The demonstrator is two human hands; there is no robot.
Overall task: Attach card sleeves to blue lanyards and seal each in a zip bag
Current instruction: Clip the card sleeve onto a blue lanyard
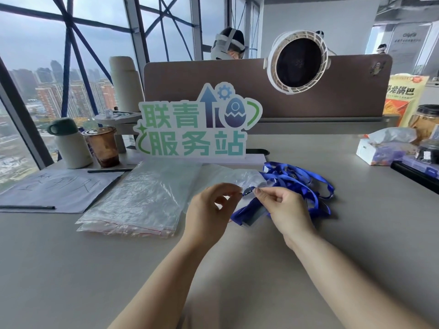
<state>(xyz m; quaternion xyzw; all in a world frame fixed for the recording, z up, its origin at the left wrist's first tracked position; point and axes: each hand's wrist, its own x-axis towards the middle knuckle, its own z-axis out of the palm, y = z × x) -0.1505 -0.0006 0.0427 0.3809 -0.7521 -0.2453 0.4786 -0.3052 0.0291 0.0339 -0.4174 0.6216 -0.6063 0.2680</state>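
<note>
- Blue lanyards lay in a loose tangled heap on the desk, a little right of its middle and toward the far edge.
- One lanyard was lifted out of the heap; its folded band hung just below the hands, on the near side of the heap.
- The small clip of this lanyard was between the two hands.
- The left hand pinched the clip from the left with thumb and forefinger; the other fingers were curled.
- The right hand pinched the same clip from the right with thumb and forefinger.
- A clear plastic piece lay just behind the hands, touching the heap; I could not tell if it was a sleeve or a bag.
- A stack of zip bags lay left of the hands, with red seal lines toward the near edge.
- A paper sheet with handwriting lay by the left edge.
- A standing sign with green characters stood at the far edge, in front of the brown partition.
- A plastic cup and a white bottle stood in the far left corner, a tissue box by the right edge.
</note>
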